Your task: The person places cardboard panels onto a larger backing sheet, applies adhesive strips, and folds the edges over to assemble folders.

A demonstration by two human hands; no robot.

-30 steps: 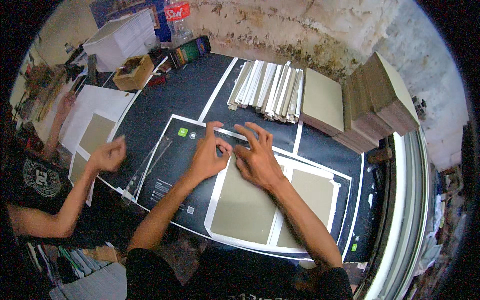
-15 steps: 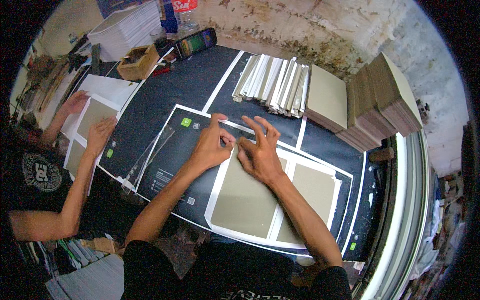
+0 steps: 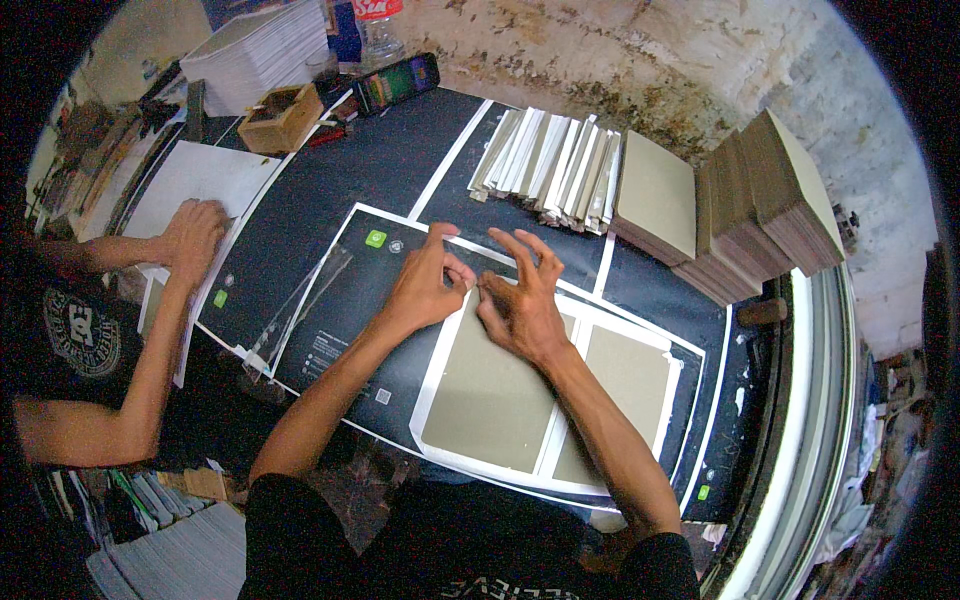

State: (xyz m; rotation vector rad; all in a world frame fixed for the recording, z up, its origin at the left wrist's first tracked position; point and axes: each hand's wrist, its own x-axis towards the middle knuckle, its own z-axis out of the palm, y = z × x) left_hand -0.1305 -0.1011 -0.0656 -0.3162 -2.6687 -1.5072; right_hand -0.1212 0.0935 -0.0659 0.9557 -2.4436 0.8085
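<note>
Two beige cardboard panels, a wide one [image 3: 487, 390] and another [image 3: 617, 400] to its right, lie on a white paper sheet [image 3: 548, 440] whose margins frame them, like an opened book cover. At the sheet's far left corner, my left hand [image 3: 425, 285] is closed, thumb and forefinger pinched at the paper edge. Just beside it, my right hand [image 3: 525, 315] pinches the same corner with thumb and forefinger, its other fingers raised and spread. The fingertips hide the corner itself. Beneath lies a dark printed mat [image 3: 350, 300] with a white border.
White and beige strips [image 3: 548, 165] lie bundled at the back, beside tall stacks of cardboard [image 3: 655, 190]. A phone [image 3: 398, 85], a wooden box [image 3: 282, 118] and a paper stack [image 3: 255, 55] stand far left. A co-worker's hands [image 3: 195, 240] press a white sheet at left.
My hands stay pinched at the corner with hardly any movement. The co-worker's hands have come together over the white sheet, covering the panel there. The view has shifted slightly.
</note>
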